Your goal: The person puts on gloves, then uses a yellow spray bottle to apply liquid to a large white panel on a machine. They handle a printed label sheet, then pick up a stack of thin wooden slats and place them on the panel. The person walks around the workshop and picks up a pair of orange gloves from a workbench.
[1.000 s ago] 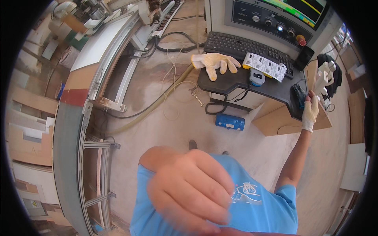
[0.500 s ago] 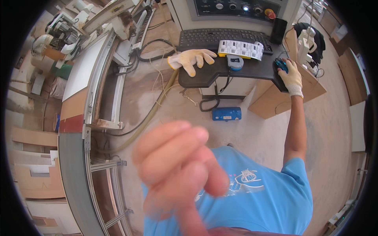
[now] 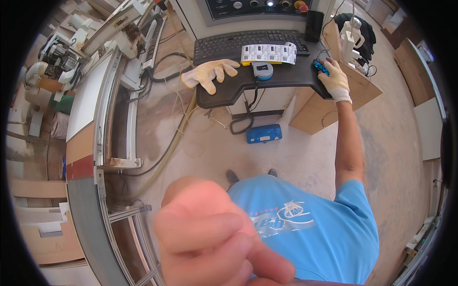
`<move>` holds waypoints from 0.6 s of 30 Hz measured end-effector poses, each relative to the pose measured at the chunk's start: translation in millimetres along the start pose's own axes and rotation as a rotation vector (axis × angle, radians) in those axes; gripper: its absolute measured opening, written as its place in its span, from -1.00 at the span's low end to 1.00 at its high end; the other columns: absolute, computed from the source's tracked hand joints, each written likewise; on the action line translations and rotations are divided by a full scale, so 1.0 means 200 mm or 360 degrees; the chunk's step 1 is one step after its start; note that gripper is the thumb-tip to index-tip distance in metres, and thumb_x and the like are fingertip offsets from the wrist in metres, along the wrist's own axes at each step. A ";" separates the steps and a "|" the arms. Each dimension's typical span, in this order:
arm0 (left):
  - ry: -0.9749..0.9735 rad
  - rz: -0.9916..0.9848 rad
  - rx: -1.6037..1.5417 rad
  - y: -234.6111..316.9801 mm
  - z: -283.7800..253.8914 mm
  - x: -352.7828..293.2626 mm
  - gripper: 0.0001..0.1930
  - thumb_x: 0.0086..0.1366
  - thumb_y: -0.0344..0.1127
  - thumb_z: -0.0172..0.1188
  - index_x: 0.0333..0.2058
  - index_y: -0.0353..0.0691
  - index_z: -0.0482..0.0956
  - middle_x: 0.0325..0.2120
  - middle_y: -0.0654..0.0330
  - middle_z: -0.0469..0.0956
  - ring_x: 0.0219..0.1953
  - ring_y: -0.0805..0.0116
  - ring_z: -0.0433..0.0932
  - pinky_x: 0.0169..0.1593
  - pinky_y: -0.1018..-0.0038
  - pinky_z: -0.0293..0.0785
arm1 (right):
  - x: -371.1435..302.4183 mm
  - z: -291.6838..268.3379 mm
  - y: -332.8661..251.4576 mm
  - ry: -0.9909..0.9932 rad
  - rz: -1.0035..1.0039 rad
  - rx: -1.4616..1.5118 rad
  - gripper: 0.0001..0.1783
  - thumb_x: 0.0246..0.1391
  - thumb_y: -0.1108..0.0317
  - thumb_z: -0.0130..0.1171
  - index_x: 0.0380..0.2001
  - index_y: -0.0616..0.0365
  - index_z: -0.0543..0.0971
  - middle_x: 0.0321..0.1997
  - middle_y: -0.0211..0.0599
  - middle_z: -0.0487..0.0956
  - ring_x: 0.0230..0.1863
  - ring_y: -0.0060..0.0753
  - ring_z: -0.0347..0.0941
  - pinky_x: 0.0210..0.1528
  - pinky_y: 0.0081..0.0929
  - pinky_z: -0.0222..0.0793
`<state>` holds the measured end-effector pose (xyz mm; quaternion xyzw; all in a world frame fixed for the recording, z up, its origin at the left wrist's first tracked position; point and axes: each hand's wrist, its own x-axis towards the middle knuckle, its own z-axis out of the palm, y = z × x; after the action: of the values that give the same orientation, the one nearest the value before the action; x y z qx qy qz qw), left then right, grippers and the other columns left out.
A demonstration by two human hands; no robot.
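Close in front of the camera is my left hand (image 3: 205,236), bare and large, with its fingers curled in. I see nothing in it, though its palm side is partly hidden. At the right end of the black desk shelf (image 3: 222,98), my right hand (image 3: 335,80) wears a cream knit glove and rests over a blue and black computer mouse (image 3: 321,68). An empty cream glove (image 3: 210,75) lies at the shelf's left. Beside it are a grey-blue tape measure (image 3: 263,71) and a strip of printed labels (image 3: 268,53), lying in front of a black keyboard (image 3: 229,46).
Above the keyboard is a control panel (image 3: 253,7) with buttons and a red knob. A black phone-like slab (image 3: 313,26) stands at right. A blue case (image 3: 264,134) lies on the floor below, near hoses and cables. A long machine bed (image 3: 88,209) runs along the left.
The whole view has shifted, so the desk appears further left. My left hand has come lower and its fingers are curled tighter. My right hand stays on the mouse.
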<state>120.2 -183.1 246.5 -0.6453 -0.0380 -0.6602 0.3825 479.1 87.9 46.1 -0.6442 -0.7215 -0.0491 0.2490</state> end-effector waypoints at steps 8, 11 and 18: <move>-0.0162 -0.0436 -0.0601 0.02 -0.03 -0.01 -0.60 0.31 -0.22 0.41 -0.30 -0.31 0.33 -0.42 0.14 0.44 -0.46 0.24 0.47 -0.54 0.47 0.45 | -0.01 -0.01 -0.01 0.0010 -0.0028 0.0016 -0.44 0.06 0.08 0.27 0.20 -0.25 0.59 0.35 -0.32 0.47 0.28 -0.05 0.47 0.28 -0.15 0.40; -0.0136 -0.0464 -0.0497 0.04 -0.02 -0.03 -0.66 0.35 -0.21 0.36 -0.26 -0.27 0.37 -0.40 0.17 0.45 -0.44 0.25 0.49 -0.55 0.50 0.43 | -0.01 -0.02 -0.02 0.0000 -0.0028 0.0008 -0.44 0.05 0.09 0.27 0.19 -0.24 0.60 0.35 -0.29 0.47 0.28 -0.05 0.46 0.28 -0.15 0.40; -0.0258 -0.0589 -0.0383 0.05 -0.04 -0.07 -0.76 0.46 -0.05 0.21 -0.16 -0.07 0.49 -0.28 0.35 0.42 -0.32 0.38 0.51 -0.43 0.40 0.50 | -0.01 -0.03 -0.03 0.0015 -0.0039 0.0042 -0.46 0.03 0.13 0.28 0.15 -0.18 0.62 0.35 -0.22 0.48 0.27 -0.01 0.46 0.25 -0.12 0.42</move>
<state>116.2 -187.6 227.9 -0.7192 -0.1072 -0.6649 0.1710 474.8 81.9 52.4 -0.6318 -0.7287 -0.0456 0.2603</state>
